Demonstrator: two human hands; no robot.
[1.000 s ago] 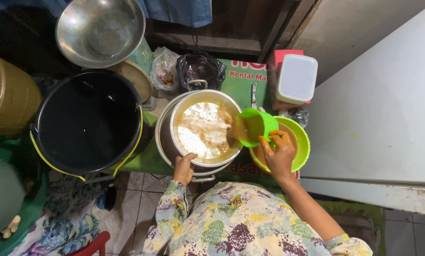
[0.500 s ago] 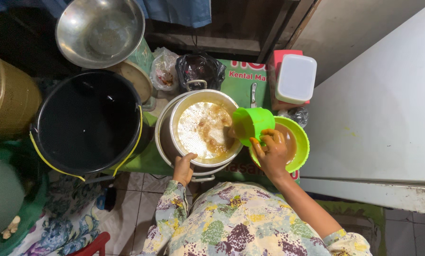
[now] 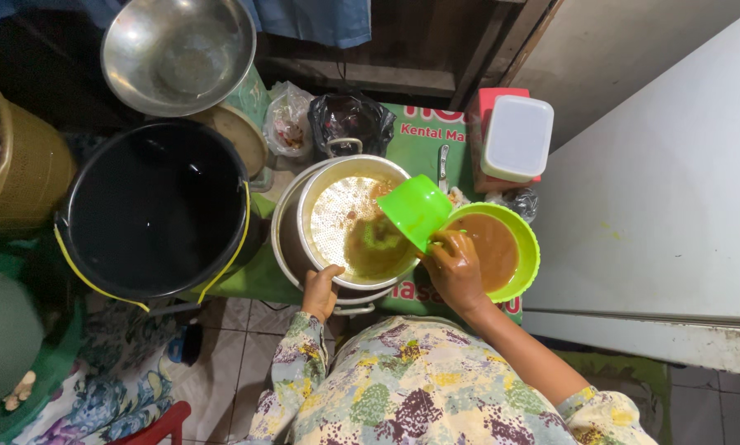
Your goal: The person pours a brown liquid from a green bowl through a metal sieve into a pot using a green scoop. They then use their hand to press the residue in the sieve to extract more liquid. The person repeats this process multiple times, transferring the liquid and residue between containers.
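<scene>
right hand (image 3: 455,268) tips green scoop (image 3: 415,210) over strainer pot (image 3: 355,222); left hand (image 3: 320,290) grips its rim.

Counting it up: two hands, left hand (image 3: 320,290) and right hand (image 3: 455,270), one green plastic scoop (image 3: 414,209) and one round green plastic bowl (image 3: 525,247). Also one perforated metal strainer pot (image 3: 337,210), one black bucket with yellow handle (image 3: 157,208), one shiny steel basin (image 3: 178,51), one white lidded plastic box (image 3: 516,137).

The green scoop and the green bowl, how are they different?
The green scoop is tipped over the metal strainer, held in the right hand; the green bowl sits flat beside the strainer. The scoop is smaller than the bowl. The bowl holds brown liquid; the scoop shows only its outside, so its inside is hidden. Both are bright green plastic.
</scene>
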